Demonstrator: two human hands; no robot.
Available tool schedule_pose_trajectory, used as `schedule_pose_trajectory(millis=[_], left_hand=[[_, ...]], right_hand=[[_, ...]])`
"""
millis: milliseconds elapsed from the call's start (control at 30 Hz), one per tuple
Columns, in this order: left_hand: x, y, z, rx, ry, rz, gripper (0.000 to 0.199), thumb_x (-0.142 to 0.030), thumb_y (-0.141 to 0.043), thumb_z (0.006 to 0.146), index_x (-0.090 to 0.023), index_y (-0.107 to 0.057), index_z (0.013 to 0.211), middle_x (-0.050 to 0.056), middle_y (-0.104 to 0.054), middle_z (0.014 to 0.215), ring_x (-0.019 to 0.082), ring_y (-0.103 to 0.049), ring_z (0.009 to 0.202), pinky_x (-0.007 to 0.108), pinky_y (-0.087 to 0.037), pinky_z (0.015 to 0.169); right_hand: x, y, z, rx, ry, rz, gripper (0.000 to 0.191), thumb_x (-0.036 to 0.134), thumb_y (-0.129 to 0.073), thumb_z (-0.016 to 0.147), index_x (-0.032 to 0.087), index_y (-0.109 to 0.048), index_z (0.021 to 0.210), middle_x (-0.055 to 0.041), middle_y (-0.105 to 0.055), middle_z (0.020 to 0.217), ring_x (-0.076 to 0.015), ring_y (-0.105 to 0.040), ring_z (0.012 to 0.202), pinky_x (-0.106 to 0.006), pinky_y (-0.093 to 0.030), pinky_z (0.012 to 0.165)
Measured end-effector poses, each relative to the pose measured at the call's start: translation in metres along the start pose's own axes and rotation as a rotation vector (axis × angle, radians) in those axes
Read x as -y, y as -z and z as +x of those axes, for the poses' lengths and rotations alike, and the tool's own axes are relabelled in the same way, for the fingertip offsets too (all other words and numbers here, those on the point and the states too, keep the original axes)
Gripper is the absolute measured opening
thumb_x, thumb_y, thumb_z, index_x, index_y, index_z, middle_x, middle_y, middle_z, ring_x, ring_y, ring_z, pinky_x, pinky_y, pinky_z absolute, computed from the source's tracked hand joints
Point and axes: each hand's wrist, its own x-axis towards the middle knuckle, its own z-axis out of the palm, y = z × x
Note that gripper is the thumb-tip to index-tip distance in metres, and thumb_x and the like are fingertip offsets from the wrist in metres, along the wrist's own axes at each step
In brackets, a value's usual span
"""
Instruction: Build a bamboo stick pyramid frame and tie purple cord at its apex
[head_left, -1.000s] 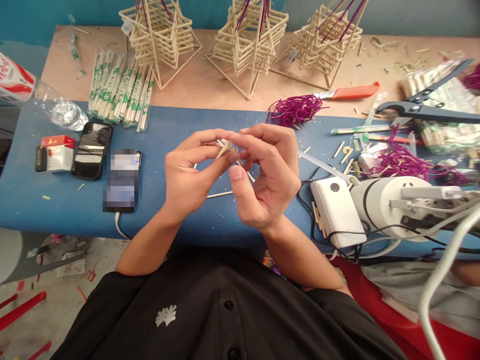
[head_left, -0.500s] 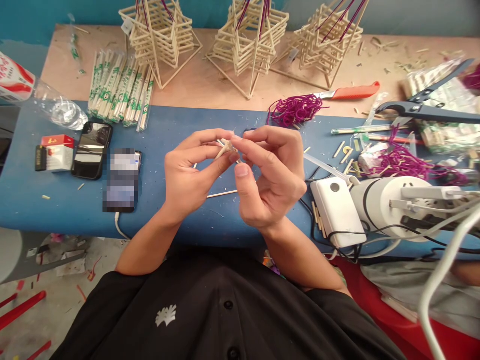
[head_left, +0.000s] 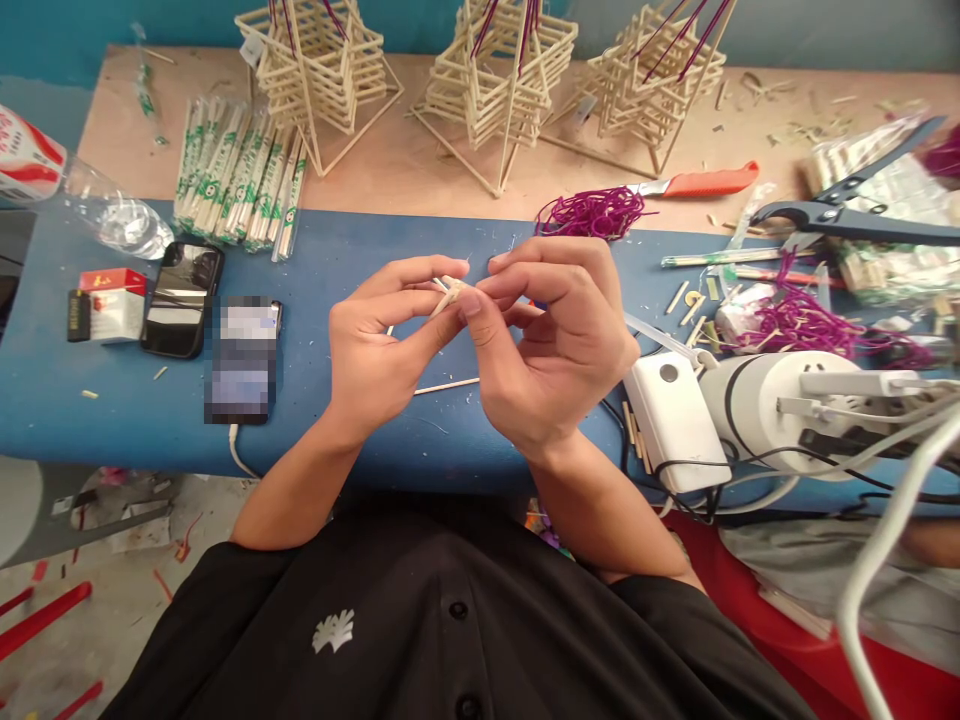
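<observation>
Thin wooden sticks (head_left: 448, 296) cross at my fingertips in the middle of the head view. My left hand (head_left: 379, 350) is closed, pinching them between thumb and fingers. From the other side my right hand (head_left: 559, 340) presses its thumb tip against the same crossing, its fingers curled behind. The fingertips hide most of the joint. Below the hands a pale wooden stick (head_left: 448, 386) shows over the blue mat; whether it is attached to the held sticks I cannot tell.
Stacked stick frames (head_left: 495, 85) with purple cords stand at the back. Wrapped chopsticks (head_left: 232, 180), phones (head_left: 182, 300) and a bottle (head_left: 120, 220) are left. Purple cord (head_left: 592, 212), an orange-handled knife (head_left: 709, 182), cutters (head_left: 847, 220), a power bank (head_left: 679, 425) and a power strip (head_left: 780, 410) lie right.
My right thumb has moved up and left onto the stick crossing, and the right hand has turned slightly. My left hand keeps its pinch in nearly the same place.
</observation>
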Motion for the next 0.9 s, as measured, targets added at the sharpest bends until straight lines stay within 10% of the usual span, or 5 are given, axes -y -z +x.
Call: schedule_pose_trajectory(millis=[900], left_hand=[[0.0021, 0.0005, -0.0005, -0.008, -0.05, -0.032, 0.014, -0.043, -0.093, 0.088, -0.032, -0.091, 0.096, 0.002, -0.086, 0.11, 0.019, -0.083, 0.104, 0.034, -0.068, 0.093]], right_hand=[[-0.0057, 0.0059, -0.0019, 0.057, 0.104, 0.133, 0.025, 0.018, -0.063, 0.104, 0.03, -0.081, 0.117, -0.0069, -0.071, 0.109, -0.0177, -0.069, 0.089, -0.034, -0.065, 0.067]])
